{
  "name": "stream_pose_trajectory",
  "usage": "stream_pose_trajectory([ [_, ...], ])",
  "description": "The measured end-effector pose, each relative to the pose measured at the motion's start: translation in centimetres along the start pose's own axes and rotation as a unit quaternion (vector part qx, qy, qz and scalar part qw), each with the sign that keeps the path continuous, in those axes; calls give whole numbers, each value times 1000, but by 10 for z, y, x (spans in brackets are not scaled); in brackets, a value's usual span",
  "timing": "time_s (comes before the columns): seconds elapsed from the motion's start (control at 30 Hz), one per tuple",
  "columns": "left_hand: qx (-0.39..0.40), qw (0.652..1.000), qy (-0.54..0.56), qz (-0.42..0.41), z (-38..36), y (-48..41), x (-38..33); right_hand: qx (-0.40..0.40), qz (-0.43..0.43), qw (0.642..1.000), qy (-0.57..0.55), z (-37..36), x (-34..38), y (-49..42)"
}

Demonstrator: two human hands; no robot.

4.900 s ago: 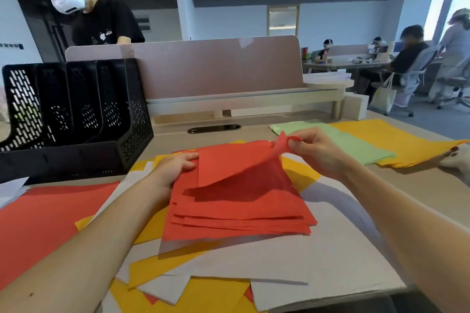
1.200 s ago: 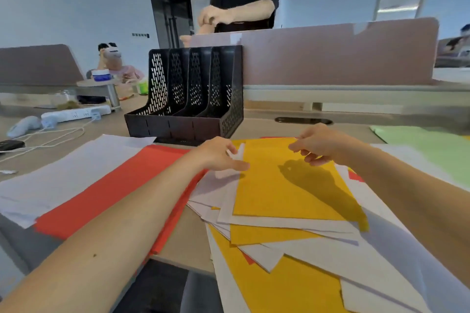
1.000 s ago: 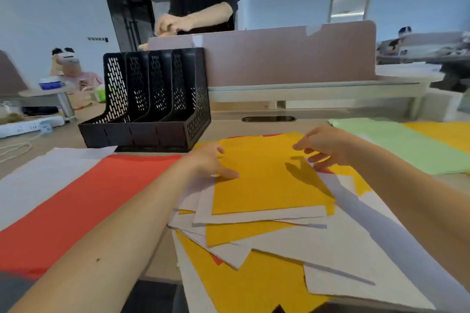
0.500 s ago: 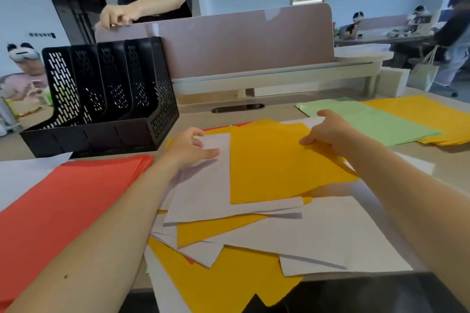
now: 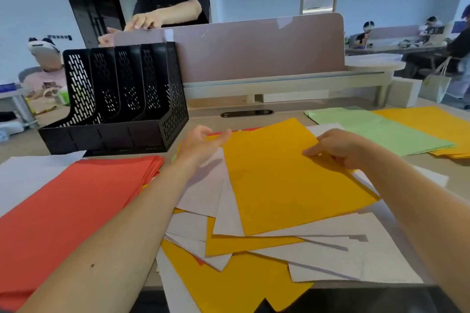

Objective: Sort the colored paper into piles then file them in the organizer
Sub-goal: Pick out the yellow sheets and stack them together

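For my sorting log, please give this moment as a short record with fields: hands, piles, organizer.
left hand: open, holds nothing
right hand: grips the top yellow sheet at its right edge
sorted piles: red pile left; green pile and yellow pile right
organizer: black, no paper seen inside

Left arm: bare forearm entering from the lower left, running up toward the centre; left hand [image 5: 203, 146] turned palm-inward, fingers [image 5: 223, 134] loosely spread and slightly bent, holding nothing. Right arm: bare forearm entering from the lower right edge, angled up and leftward; right hand [image 5: 339, 146] knuckles-up, fingers curled, thumb stretched leftward and laid on the right edge of the yellow sheet [image 5: 279, 180], which it pinches. Both hands roughly level with each other, well apart.
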State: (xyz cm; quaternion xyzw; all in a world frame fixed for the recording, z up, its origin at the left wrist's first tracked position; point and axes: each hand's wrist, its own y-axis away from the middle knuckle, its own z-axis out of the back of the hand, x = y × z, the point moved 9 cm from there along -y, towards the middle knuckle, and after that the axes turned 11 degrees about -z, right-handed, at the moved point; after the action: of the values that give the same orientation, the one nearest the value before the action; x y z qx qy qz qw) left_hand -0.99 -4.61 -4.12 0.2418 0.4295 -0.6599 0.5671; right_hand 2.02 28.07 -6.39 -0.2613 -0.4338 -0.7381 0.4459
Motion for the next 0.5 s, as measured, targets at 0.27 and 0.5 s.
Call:
stream_pose_trajectory([
  [0.27,69,959,-248,118,31,-39,52,-80,23,993,83,16,5,0],
  [0.5,-108,987,-119,25,47,-55,49,38,29,997,-58,-13,6,-4],
])
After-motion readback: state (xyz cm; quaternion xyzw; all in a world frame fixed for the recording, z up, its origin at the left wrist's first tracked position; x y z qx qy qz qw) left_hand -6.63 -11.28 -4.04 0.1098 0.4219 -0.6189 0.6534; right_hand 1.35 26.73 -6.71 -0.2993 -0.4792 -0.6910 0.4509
